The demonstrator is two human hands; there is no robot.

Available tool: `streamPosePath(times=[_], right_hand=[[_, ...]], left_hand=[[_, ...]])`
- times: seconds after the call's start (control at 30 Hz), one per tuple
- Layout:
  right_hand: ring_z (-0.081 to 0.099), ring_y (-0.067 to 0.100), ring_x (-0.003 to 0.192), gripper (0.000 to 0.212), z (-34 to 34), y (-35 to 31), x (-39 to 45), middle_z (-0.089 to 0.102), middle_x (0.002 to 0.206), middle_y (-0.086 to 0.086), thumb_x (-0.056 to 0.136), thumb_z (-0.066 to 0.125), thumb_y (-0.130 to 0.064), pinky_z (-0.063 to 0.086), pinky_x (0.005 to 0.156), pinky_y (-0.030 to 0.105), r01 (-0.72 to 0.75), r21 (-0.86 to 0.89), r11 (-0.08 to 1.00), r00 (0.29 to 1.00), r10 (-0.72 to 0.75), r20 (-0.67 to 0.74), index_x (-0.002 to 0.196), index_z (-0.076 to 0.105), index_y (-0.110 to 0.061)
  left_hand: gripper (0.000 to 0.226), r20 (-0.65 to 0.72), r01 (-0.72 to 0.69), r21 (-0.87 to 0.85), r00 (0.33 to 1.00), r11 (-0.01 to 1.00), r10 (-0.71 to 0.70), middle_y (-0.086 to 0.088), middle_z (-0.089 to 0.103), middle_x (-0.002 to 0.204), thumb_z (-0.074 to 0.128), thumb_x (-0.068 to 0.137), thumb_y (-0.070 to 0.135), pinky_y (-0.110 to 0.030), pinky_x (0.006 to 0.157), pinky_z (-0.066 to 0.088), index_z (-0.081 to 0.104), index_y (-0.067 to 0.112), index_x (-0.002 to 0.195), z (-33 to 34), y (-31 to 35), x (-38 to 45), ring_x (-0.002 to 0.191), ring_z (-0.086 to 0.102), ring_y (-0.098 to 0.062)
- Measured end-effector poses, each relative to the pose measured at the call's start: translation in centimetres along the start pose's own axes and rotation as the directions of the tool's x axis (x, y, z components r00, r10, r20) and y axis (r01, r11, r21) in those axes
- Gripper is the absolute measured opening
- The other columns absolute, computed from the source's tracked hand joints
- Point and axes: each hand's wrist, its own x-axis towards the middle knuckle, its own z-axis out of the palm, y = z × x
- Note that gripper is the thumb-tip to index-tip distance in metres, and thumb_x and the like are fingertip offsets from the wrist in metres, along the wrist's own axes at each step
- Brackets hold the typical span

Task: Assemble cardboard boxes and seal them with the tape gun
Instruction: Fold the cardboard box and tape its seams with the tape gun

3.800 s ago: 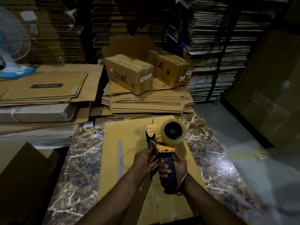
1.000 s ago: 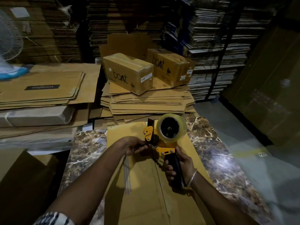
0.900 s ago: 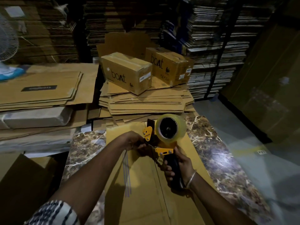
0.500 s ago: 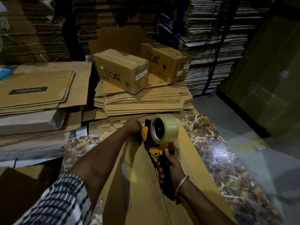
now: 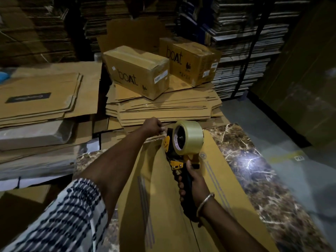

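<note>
The tape gun (image 5: 179, 148) is sitting upright over the flattened cardboard box (image 5: 169, 197) that's lying on the marble surface (image 5: 254, 170), with the clear tape roll (image 5: 187, 138) on top. The right hand (image 5: 190, 180) is wrapping its grip around the black handle. The left hand (image 5: 153, 126) is reaching out to the gun's front end near the box's far edge, fingers curled like they're pinching tape, but I can't really tell. Behind that, two taped boat boxes (image 5: 138, 71) are sitting on a stack of flat cardboard (image 5: 163, 110).
</note>
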Motion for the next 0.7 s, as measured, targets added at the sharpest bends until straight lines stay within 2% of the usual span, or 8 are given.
streamPosePath(times=[0.07, 0.1, 0.17, 0.23, 0.37, 0.5, 0.7], right_hand=[[0.036, 0.017, 0.044, 0.064, 0.1, 0.0, -0.3, 0.044, 0.057, 0.002, 0.082, 0.052, -0.075, 0.030, 0.044, 0.026, 0.009, -0.011, 1.000, 1.000, -0.009, -0.001, 0.066, 0.055, -0.013], [0.036, 0.017, 0.044, 0.063, 0.1, 0.0, -0.4, 0.044, 0.057, 0.001, 0.082, 0.052, -0.074, 0.030, 0.045, 0.026, 0.012, -0.020, 1.000, 1.000, -0.012, -0.003, 0.066, 0.055, -0.013], [0.036, 0.017, 0.044, 0.062, 0.3, 0.2, -0.6, 0.044, 0.056, 0.001, 0.085, 0.053, -0.073, 0.028, 0.046, 0.027, 0.010, -0.035, 0.999, 1.000, -0.010, -0.011, 0.065, 0.054, -0.014], [0.035, 0.017, 0.044, 0.061, 0.6, 0.4, -0.9, 0.043, 0.056, 0.001, 0.087, 0.052, -0.071, 0.027, 0.047, 0.027, 0.004, -0.037, 0.999, 1.000, -0.005, -0.022, 0.065, 0.053, -0.014], [0.035, 0.017, 0.045, 0.061, 0.9, 0.7, -1.0, 0.042, 0.057, 0.001, 0.083, 0.053, -0.072, 0.027, 0.048, 0.028, 0.024, -0.052, 0.998, 0.999, -0.026, -0.030, 0.068, 0.051, -0.013], [0.035, 0.017, 0.045, 0.061, 1.2, 0.8, -1.2, 0.042, 0.057, 0.001, 0.083, 0.052, -0.072, 0.027, 0.047, 0.027, 0.032, -0.059, 0.998, 0.999, -0.034, -0.037, 0.068, 0.051, -0.013], [0.035, 0.017, 0.045, 0.062, 1.5, 1.0, -1.0, 0.042, 0.057, 0.001, 0.080, 0.053, -0.074, 0.027, 0.047, 0.026, 0.051, -0.085, 0.995, 0.997, -0.055, -0.047, 0.067, 0.052, -0.014]], left_hand=[[0.018, 0.008, 0.007, -0.030, 1.000, 1.000, -0.007, -0.014, 0.073, 0.086, 0.065, 0.097, 0.013, -0.025, 0.063, 0.052, 0.075, -0.002, 0.097, 0.5, -0.5, -0.2, 0.069, 0.063, -0.016], [0.019, 0.009, 0.009, -0.042, 1.000, 0.999, -0.008, -0.014, 0.071, 0.083, 0.063, 0.098, 0.011, -0.018, 0.056, 0.048, 0.074, -0.004, 0.097, 0.7, -0.6, -0.4, 0.064, 0.060, -0.013], [0.019, 0.014, 0.010, -0.063, 1.000, 0.998, -0.009, -0.008, 0.067, 0.075, 0.061, 0.098, 0.010, -0.016, 0.050, 0.039, 0.073, -0.004, 0.093, 1.1, -0.8, -0.6, 0.060, 0.056, -0.008], [0.018, 0.020, 0.020, -0.057, 1.000, 0.998, -0.018, -0.001, 0.063, 0.068, 0.060, 0.099, 0.011, -0.019, 0.052, 0.037, 0.071, 0.002, 0.089, 1.4, -0.6, -0.9, 0.059, 0.054, -0.008], [0.018, -0.011, 0.008, -0.046, 1.000, 0.999, -0.009, -0.006, 0.066, 0.073, 0.061, 0.097, 0.010, -0.025, 0.060, 0.043, 0.072, 0.004, 0.085, 2.0, -0.7, -0.7, 0.064, 0.058, -0.014], [0.020, -0.042, -0.002, -0.055, 0.999, 0.998, -0.001, 0.003, 0.059, 0.064, 0.058, 0.098, 0.009, -0.021, 0.052, 0.038, 0.074, 0.001, 0.088, 2.5, -0.6, -0.6, 0.059, 0.052, -0.008], [0.015, -0.024, 0.019, -0.107, 0.999, 0.994, -0.022, -0.006, 0.059, 0.065, 0.059, 0.086, -0.005, -0.020, 0.051, 0.037, 0.074, -0.003, 0.082, 3.2, -1.3, -0.6, 0.059, 0.049, -0.013]])
